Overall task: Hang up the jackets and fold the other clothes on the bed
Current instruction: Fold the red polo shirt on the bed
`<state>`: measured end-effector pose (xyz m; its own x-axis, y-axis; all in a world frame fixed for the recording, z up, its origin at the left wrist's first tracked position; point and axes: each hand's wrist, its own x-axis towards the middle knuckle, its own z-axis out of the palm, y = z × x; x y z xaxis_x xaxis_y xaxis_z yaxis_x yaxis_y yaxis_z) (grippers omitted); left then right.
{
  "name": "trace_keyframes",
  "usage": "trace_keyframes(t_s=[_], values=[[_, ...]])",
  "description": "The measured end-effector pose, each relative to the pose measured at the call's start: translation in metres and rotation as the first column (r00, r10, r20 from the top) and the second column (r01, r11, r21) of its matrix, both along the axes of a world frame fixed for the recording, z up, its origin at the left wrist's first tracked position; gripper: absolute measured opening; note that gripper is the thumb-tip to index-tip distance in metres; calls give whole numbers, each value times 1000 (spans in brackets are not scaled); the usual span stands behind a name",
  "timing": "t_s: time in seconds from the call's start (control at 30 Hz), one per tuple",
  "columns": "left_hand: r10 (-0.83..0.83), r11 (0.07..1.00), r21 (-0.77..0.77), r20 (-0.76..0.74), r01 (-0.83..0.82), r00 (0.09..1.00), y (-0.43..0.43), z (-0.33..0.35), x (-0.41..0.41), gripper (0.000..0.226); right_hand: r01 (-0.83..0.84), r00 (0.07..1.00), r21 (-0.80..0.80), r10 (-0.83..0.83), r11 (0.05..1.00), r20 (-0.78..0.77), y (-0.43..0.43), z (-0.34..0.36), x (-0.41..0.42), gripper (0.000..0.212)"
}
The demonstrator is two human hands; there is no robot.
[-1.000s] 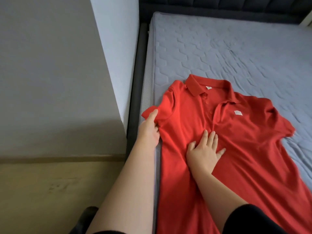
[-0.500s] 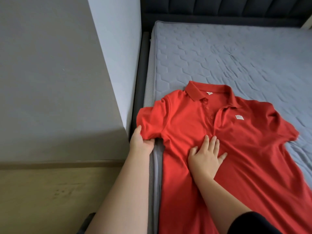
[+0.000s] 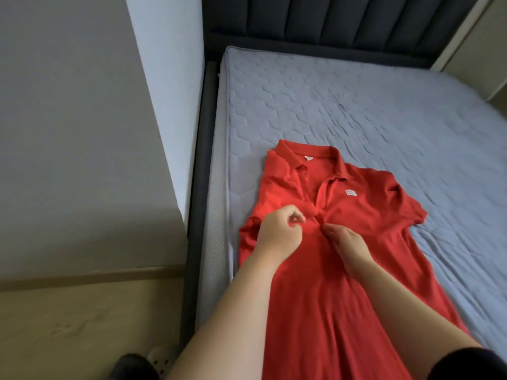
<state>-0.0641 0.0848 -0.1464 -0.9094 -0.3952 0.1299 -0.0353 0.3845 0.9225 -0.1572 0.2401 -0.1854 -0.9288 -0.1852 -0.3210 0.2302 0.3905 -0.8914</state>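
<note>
While the red polo shirt point(image 3: 329, 297) lies on the bed point(image 3: 356, 105), the left hand point(image 3: 279, 234) pinches its folded-in sleeve fabric; the right hand point(image 3: 347, 244) presses its chest, fingers extended.

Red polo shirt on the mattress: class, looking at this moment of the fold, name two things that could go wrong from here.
1. The left hand pinches fabric of the red polo shirt near the placket. If that pinch slips, the side drawn inward may fall back open.
2. The other sleeve lies rumpled on the mattress. Folding it over as it is would probably press creases in.
</note>
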Motion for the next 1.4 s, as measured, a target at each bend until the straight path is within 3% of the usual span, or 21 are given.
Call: trace_keyframes(t_s=[0.1,0.17,0.23,0.27,0.33,0.43,0.5,0.6,0.63,0.7,0.77,0.87,0.93,1.0,1.1,1.13,1.2,1.27,1.37,1.4], values=[[380,920,122,-53,-372,923,7,-4,8,20,100,979,-152,-70,983,193,3,7,-10,28],[533,838,134,10,-529,846,11,-11,12,26,88,981,-71,-75,994,177,-9,11,-14,23],[640,705,191,243,-682,729,12,-21,19,44,87,991,2,-87,996,106,-26,20,-19,17],[616,630,285,382,-722,689,11,-25,22,54,93,993,-10,-92,996,79,-35,24,-23,17],[481,499,491,528,-714,700,7,-31,19,62,89,995,-55,-86,994,47,-51,31,-30,20],[370,395,730,429,-558,824,-2,-29,-1,39,-31,1000,62,31,998,2,-71,37,-35,21],[361,251,825,405,-506,840,-7,-25,-9,28,-77,997,108,76,991,10,-80,39,-36,21],[371,-34,899,418,-437,829,-17,-31,-13,8,97,994,124,-91,987,-58,-76,35,-46,21],[372,-86,902,423,-423,826,-19,-33,-11,10,136,990,182,-128,974,-52,-69,32,-47,20],[382,-80,894,437,-442,814,-20,-38,-8,14,-16,1000,451,7,892,21,-59,28,-44,7],[367,-91,898,432,-431,824,-22,-41,-6,16,-106,987,616,158,780,-30,-60,25,-41,17],[336,-177,920,391,-350,857,-27,-39,-4,26,38,937,575,171,818,-305,-80,38,-39,16],[338,-179,924,380,-338,861,-27,-40,-3,36,85,912,510,139,856,-386,-98,46,-45,21],[324,-132,913,408,-386,854,-27,-44,-2,42,-7,925,525,206,851,-321,-117,48,-58,29],[306,67,847,486,-528,818,-27,-51,-3,47,-252,904,701,421,667,-76,-135,50,-72,37],[312,139,805,517,-577,797,-27,-53,-4,48,-230,892,735,440,638,-103,-136,51,-76,35],[343,198,756,544,-625,766,-25,-55,-5,47,-107,883,713,396,693,-252,-133,49,-80,28],[360,213,775,504,-595,785,-23,-52,-3,36,-33,835,715,412,698,-364,-132,42,-70,28],[364,161,884,360,-439,859,-21,-48,3,13,11,737,733,490,680,-465,-130,26,-44,41],[367,215,871,346,-441,863,-21,-47,5,9,25,711,700,480,714,-514,-124,24,-34,44]])
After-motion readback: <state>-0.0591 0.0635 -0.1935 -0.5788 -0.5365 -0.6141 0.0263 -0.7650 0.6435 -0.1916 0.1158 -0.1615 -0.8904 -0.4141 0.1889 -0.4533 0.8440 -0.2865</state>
